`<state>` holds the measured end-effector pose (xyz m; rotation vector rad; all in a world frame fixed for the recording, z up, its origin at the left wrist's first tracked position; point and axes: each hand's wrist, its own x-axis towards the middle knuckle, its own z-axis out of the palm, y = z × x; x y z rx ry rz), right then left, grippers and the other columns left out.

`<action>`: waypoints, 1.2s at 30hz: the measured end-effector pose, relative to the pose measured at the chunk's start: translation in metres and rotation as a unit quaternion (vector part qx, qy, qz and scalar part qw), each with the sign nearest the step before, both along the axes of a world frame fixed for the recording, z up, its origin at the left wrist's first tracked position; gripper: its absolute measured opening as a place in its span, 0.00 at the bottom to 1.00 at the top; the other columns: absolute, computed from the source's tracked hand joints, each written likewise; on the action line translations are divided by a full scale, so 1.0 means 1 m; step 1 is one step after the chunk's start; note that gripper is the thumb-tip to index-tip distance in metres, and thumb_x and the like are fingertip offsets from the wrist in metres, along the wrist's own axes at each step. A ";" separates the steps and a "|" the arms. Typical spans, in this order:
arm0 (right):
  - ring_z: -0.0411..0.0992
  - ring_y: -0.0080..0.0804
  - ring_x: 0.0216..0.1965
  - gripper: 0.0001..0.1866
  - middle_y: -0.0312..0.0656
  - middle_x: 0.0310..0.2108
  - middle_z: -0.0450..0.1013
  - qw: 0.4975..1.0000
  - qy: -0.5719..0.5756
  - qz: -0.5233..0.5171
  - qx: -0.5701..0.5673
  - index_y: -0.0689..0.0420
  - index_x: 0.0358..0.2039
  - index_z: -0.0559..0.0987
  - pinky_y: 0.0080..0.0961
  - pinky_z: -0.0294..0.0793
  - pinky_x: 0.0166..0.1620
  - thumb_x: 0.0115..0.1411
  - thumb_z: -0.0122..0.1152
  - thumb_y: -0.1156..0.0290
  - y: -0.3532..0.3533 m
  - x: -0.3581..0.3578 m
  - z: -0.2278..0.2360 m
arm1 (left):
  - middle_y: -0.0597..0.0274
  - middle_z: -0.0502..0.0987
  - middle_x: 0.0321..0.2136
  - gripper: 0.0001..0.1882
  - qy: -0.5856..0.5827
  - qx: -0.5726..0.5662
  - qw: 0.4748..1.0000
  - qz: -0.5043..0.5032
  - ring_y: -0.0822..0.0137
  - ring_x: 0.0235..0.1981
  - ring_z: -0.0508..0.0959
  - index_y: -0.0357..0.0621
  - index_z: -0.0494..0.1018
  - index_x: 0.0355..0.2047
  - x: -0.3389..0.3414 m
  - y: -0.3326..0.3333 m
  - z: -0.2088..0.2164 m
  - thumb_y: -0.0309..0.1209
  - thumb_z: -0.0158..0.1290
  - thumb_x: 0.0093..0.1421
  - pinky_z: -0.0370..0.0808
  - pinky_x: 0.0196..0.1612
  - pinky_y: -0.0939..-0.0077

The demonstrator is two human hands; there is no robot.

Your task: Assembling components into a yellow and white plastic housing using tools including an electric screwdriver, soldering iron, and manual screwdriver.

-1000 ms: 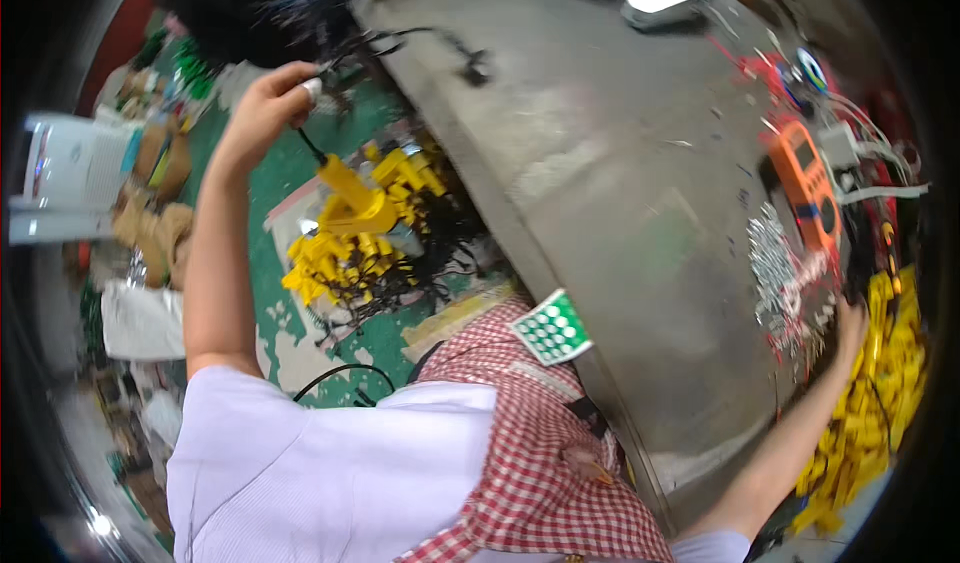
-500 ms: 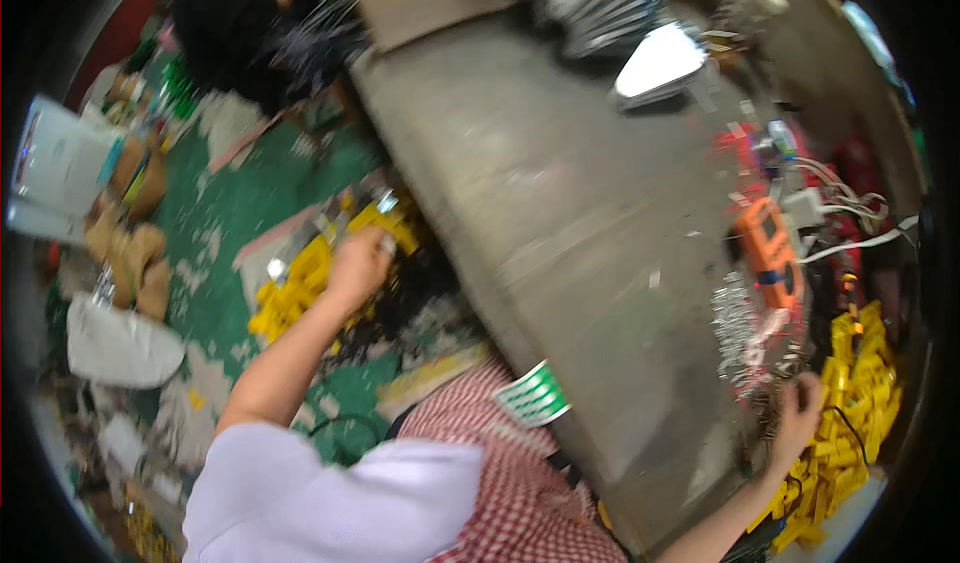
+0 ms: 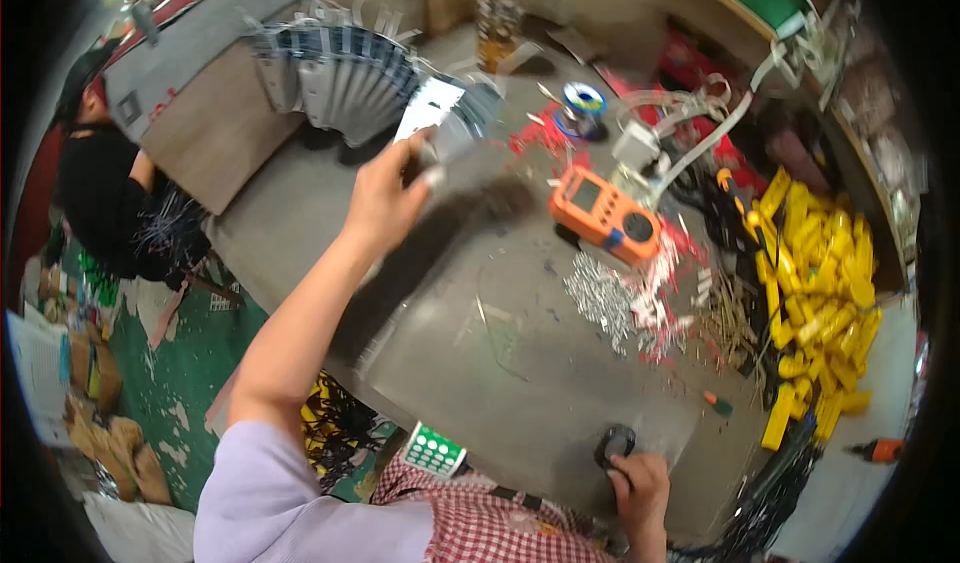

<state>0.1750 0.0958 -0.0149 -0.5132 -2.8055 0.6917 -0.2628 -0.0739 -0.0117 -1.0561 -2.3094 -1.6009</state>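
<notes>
My left hand [image 3: 388,198] reaches forward over the table [image 3: 450,363], thumb and fingers apart. Its fingertips are at the lower edge of a shiny white and grey flat piece [image 3: 432,105]; blur hides how firmly they touch. This piece is at the right end of a fanned row of similar grey pieces [image 3: 345,78]. Close to the table's near edge, my right hand [image 3: 640,488] pinches a small black ring [image 3: 614,446] between thumb and fingers. What the ring is made of does not show.
An orange meter-like device [image 3: 605,213], a solder spool [image 3: 582,108] and a pile of small silver parts [image 3: 600,298] lie on the table. Yellow plastic parts [image 3: 815,273] are heaped at right. A jar [image 3: 500,13] stands at the back. Another person [image 3: 100,183] sits at far left.
My left hand has left the yellow parts below the table's left edge and moved up to the flat piece. My right hand has moved from beside the yellow heap to the black ring. The view has turned.
</notes>
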 end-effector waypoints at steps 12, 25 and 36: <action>0.72 0.43 0.37 0.20 0.44 0.38 0.69 0.978 0.096 0.011 -0.187 0.58 0.42 0.75 0.32 0.72 0.39 0.48 0.67 0.70 -0.015 -0.103 0.026 | 0.44 0.62 0.57 0.46 0.033 -0.157 0.938 -0.306 0.46 0.55 0.66 0.38 0.54 0.58 0.201 0.025 0.038 0.24 0.65 0.38 0.68 0.53 0.60; 0.61 0.45 0.53 0.28 0.45 0.51 0.64 0.999 0.031 0.015 0.037 0.56 0.49 0.72 0.39 0.62 0.54 0.44 0.67 0.71 -0.002 -0.028 0.002 | 0.55 0.73 0.37 0.15 0.313 -0.267 0.829 -0.380 0.60 0.46 0.71 0.36 0.73 0.35 0.240 0.054 0.029 0.27 0.53 0.44 0.61 0.57 0.50; 0.63 0.46 0.53 0.37 0.45 0.53 0.66 0.962 0.264 0.018 -0.069 0.58 0.54 0.68 0.37 0.62 0.56 0.41 0.71 0.70 -0.003 -0.010 0.019 | 0.55 0.72 0.19 0.07 0.201 -0.259 0.825 -0.460 0.57 0.30 0.76 0.37 0.67 0.28 0.246 0.096 0.017 0.28 0.47 0.52 0.63 0.55 0.56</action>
